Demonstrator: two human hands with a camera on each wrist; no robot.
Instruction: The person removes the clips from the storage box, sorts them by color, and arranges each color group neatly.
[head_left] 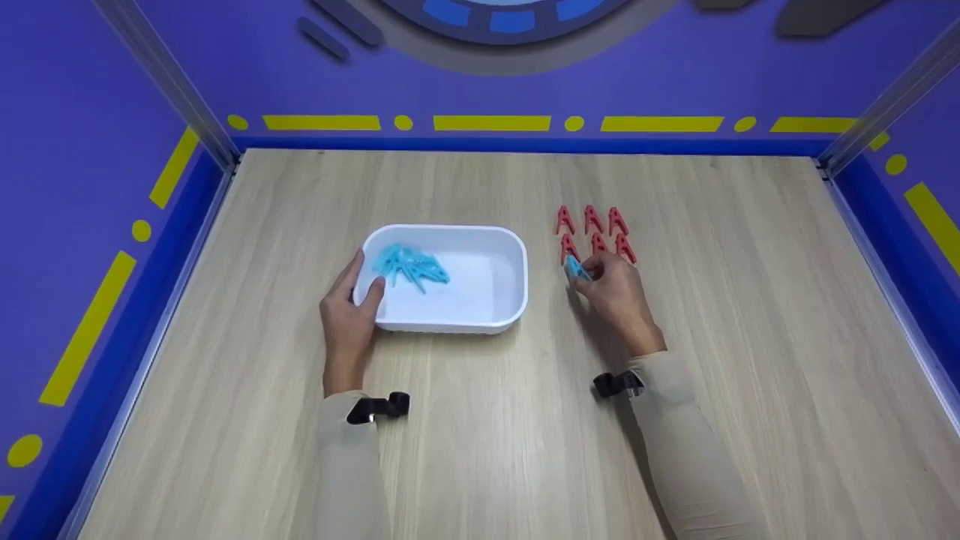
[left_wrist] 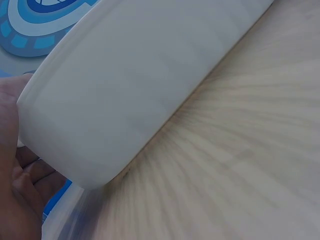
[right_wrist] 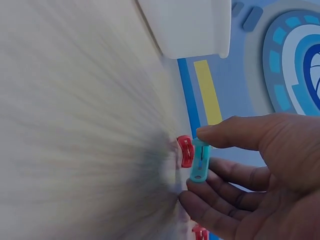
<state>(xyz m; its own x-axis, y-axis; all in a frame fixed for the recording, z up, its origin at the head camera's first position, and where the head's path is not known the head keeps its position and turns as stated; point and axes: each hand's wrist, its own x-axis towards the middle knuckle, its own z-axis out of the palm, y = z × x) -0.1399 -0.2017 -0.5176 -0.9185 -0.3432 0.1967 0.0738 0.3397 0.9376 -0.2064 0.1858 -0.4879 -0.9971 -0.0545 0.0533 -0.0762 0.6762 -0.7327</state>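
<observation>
My left hand grips the left side of a white plastic tub, thumb over the rim and fingers along the outside wall. Several light-blue clothespins lie in a heap at the tub's left end. Between thumb and fingers, my right hand pinches one blue clothespin just in front of the red ones. Two rows of red clothespins lie to the right of the tub; the fingers partly cover the nearer row. In the left wrist view the tub's outer wall hides its contents.
A pale wood-grain table carries everything. Blue panels with yellow marks stand along its back and both sides, joined by metal corner posts. A black wrist camera is strapped over each sleeve.
</observation>
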